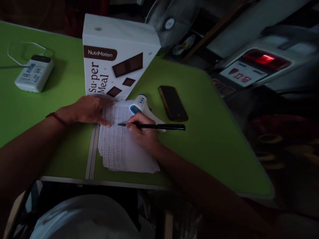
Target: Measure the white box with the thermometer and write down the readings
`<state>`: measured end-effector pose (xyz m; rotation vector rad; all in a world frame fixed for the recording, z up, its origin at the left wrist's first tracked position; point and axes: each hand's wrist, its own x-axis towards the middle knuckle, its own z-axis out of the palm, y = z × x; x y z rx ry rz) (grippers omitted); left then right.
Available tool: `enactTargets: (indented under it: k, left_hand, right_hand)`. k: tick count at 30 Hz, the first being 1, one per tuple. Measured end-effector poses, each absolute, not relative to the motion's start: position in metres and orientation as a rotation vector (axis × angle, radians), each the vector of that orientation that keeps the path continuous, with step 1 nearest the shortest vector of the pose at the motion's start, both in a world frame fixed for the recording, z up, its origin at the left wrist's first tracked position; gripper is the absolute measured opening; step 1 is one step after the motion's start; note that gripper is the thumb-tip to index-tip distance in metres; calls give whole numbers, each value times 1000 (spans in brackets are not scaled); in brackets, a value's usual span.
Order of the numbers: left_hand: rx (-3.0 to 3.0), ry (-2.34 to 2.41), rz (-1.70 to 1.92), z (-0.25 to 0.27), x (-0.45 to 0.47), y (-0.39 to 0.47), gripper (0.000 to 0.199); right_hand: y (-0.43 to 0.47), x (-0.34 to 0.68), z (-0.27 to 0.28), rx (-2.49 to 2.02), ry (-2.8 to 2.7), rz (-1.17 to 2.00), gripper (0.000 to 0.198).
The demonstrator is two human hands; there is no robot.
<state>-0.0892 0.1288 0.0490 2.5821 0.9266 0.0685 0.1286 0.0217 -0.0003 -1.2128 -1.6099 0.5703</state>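
Observation:
A stack of paper sheets (139, 159) lies on the green table, its left part covered with rows of small handwriting. My right hand (143, 132) grips a black pen (171, 126), the tip at the writing. My left hand (91, 111) lies with fingers spread on the upper left edge of the paper, near the foot of a white NutriMotion box (99, 74) that stands upright. A white and blue infrared thermometer (139, 103) rests on the sheets' top edge, partly hidden by my right hand.
A dark smartphone (173, 103) lies to the right of the paper on the green table (211, 152). At the left is a white device (35, 74) with a cable. Behind the table stand a fan (170, 23) and a white appliance with a red light (266, 59).

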Motion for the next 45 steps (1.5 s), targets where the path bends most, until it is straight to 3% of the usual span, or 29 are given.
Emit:
enactTargets:
  k: [6,45]
  left_hand:
    - [2564,996,-8,51,-88,128,97]
    - [2572,919,73,52,-89,127,83]
  right_hand:
    - [22,132,2,-1159,-1688,533,10]
    - [19,130,6,-1235,-1584,456,13]
